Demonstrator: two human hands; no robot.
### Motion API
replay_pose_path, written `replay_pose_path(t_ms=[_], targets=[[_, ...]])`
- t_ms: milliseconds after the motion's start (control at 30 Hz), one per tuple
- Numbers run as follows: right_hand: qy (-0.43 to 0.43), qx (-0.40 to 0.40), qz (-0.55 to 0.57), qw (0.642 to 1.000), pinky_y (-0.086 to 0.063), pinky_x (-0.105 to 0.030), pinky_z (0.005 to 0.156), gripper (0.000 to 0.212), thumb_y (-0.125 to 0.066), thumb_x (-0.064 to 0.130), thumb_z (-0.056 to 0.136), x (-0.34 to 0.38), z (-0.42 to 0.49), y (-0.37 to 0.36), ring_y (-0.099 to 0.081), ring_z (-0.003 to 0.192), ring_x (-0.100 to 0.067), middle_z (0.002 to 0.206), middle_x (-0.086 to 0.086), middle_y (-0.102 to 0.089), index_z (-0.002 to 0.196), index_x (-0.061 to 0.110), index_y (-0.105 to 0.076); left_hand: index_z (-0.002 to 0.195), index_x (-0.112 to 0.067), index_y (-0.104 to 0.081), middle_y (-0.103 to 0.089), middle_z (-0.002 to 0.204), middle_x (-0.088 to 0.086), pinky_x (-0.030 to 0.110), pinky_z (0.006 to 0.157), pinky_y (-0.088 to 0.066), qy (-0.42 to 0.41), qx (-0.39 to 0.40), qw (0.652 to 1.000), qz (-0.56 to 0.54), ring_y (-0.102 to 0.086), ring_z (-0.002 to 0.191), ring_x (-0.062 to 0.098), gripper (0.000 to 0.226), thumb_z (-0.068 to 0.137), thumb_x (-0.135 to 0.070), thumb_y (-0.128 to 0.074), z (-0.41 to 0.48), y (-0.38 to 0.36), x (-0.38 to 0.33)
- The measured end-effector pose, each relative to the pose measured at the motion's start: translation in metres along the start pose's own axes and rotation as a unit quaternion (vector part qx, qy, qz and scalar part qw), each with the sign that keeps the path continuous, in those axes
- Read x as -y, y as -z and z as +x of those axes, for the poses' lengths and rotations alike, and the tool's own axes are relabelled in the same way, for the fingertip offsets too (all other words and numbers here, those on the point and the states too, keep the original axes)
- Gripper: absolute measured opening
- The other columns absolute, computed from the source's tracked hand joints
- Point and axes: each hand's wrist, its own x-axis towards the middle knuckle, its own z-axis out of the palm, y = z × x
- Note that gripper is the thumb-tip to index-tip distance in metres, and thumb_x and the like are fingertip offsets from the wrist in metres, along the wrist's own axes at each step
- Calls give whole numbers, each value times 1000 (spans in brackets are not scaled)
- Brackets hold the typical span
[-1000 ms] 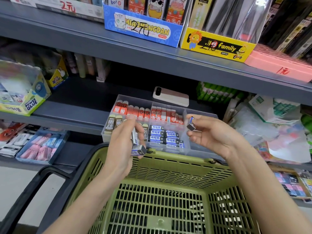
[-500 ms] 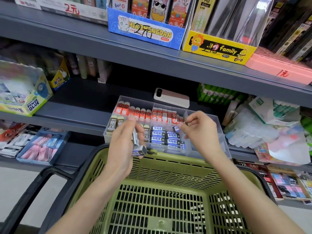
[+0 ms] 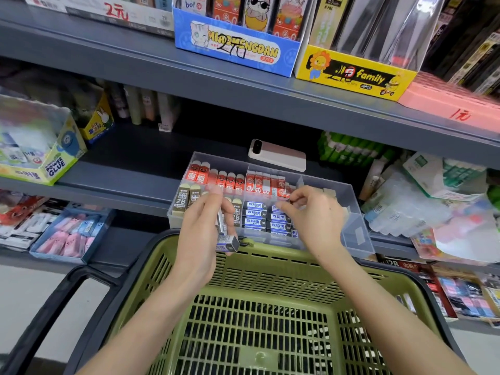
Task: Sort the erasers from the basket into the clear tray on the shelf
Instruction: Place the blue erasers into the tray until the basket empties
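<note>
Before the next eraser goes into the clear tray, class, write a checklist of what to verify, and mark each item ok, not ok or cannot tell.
1. Right hand is over the blue erasers in the clear tray: ok.
2. Right fingertips are free of any eraser: cannot tell; they curl over the row.
3. Left hand grips spare erasers: ok.
4. The bottom spare's blue sleeve matches that compartment: ok.
5. Green basket is emptied: cannot tell; the arms cover part of it.
</note>
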Motion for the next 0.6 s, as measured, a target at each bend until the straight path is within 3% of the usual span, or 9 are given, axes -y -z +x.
replay_pose_path(t_ms=[133,267,433,533,600], targets=[[-13,0,-4,1000,-48,-30,64,28,-75,46,73,3,1,-2,-63,79,-18,77,1,-71,82,19,-72,72,-8,-56,-47,55,5,69,104,-20,3,0,1000,-3,-45,51,18,39,96,-35,-42,0,0,0],[-26,-1,-47,999,-40,-26,60,25,-73,47,73,2,-2,-1,-62,75,-18,71,4,-70,73,23,-73,74,-7,-55,-47,55,5,68,105,-19,8,2,1000,-8,-45,48,17,39,98,-34,-41,0,-1,0],[-4,6,-126,992,-27,-27,60,29,-70,47,76,5,-3,-1,-43,61,-16,53,6,-50,64,21,-71,74,-8,-55,-47,55,6,71,103,-17,8,9,1000,-3,-45,47,16,40,96,-39,-41,-2,-1,2],[-8,52,-119,991,-30,-27,62,30,-65,50,80,5,1,4,-46,61,-15,62,4,-63,72,23,-73,72,-10,-56,-48,53,4,71,102,-19,-5,18,1000,6,-46,47,14,41,87,-46,-43,-3,-2,2],[10,67,-140,988,-30,-28,67,33,-58,52,85,6,0,11,-48,66,-17,69,2,-67,79,24,-74,72,-11,-57,-48,54,4,70,94,-32,-12,19,1000,17,-47,46,14,41,91,-44,-42,-2,-3,3]])
